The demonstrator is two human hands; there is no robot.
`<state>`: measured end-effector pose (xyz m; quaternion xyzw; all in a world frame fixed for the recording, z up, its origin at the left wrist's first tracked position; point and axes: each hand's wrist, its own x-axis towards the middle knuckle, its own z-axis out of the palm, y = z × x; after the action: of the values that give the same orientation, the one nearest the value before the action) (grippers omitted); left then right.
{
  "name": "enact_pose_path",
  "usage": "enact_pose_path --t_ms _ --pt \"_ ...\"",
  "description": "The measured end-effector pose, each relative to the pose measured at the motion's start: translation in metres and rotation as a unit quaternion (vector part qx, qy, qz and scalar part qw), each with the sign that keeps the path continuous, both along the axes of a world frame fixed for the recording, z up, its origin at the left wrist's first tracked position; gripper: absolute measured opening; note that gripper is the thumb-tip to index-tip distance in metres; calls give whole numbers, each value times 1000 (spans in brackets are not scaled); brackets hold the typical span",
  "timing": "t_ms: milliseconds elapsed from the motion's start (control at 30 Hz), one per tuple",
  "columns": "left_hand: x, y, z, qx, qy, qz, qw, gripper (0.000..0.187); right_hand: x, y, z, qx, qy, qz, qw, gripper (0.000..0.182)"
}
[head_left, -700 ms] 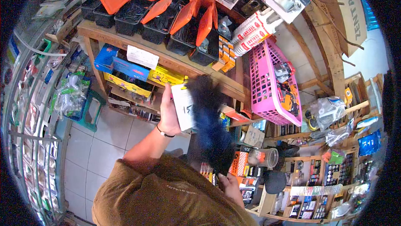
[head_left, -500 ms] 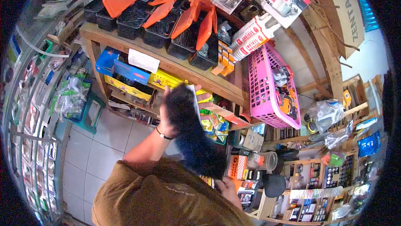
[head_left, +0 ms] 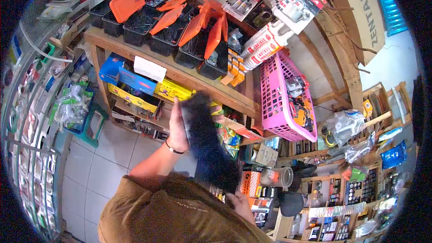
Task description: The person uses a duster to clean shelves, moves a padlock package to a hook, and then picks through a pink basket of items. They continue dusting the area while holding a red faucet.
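A long black fuzzy duster (head_left: 211,153) runs across the front of my body, smeared by motion. At its lower end, my right hand (head_left: 241,203) is closed around it near waist height. My left hand (head_left: 179,130), with a dark band on the wrist, is raised at the upper end. Its thumb side shows on the left of the duster and fingertips show on the right. A pale flat edge lies along the palm, but the black fibres cover whatever the left hand holds.
Black bins (head_left: 164,40) with orange lids line the wooden shelf (head_left: 180,72). A pink basket (head_left: 274,103) of packaged goods stands right of it, near white sealant tubes (head_left: 265,43). A glass display case (head_left: 27,153) stands left. A clear jar (head_left: 276,177) is at lower right.
The duster's upper end has shifted, covering more of the left hand's fingers and the white edge beside them. The left hand looks turned more edge-on. The view has shifted slightly.
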<state>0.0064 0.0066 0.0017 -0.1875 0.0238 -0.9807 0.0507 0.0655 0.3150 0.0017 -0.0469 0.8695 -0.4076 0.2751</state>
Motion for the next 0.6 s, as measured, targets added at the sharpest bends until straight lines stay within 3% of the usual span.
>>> enact_pose_path --t_ms 33,67,100,133,167,200,233,267,300,333,400,433,467,500,533,567,600 --pt "-4 3 -5 7 -55 19 998 69 3 -18 15 -81 -67 -102 989 24" --pt "-10 5 -8 11 -110 39 993 68 4 -17 14 -83 -69 -104 989 24" --pt "-6 7 14 -10 -112 70 991 66 5 -13 14 -26 -50 0 998 22" --pt "-5 8 9 53 -25 27 998 68 6 -7 13 32 -29 102 994 20" --pt "-16 6 -12 20 16 -8 1000 69 1 17 -9 102 11 193 976 17" --pt "-18 2 -6 -11 57 -41 997 70 0 15 -9 102 15 191 976 17" --pt "-10 7 -2 -41 81 33 995 71 3 12 -8 32 -3 71 997 16" --pt "-7 6 4 4 -88 31 996 72 9 6 -7 -40 -23 -50 998 16" --pt "-6 5 13 -3 -82 24 996 72 12 -22 21 -80 -83 -133 984 17" --pt "-7 5 19 -11 -76 16 997 72 12 -18 20 -82 -86 -135 984 17" --pt "-15 10 -1 36 -47 37 998 70 9 -4 13 71 -12 155 985 17" --pt "-20 10 -11 14 10 -2 1000 70 14 0 3 -98 -15 113 989 20" --pt "-25 10 -20 -6 66 -41 997 69 10 2 -1 -101 -14 112 988 20" --pt "-13 6 0 -44 44 -8 998 68 7 5 -1 -74 -51 14 996 22" --pt "-13 8 8 15 -75 25 997 67 6 8 -3 -44 -90 -85 991 24" --pt "-10 10 14 -3 -74 24 997 66 8 13 -7 -45 -96 -89 990 24" --pt "-9 12 17 -23 -72 24 997 65 8 18 -13 -35 -69 -19 997 23"
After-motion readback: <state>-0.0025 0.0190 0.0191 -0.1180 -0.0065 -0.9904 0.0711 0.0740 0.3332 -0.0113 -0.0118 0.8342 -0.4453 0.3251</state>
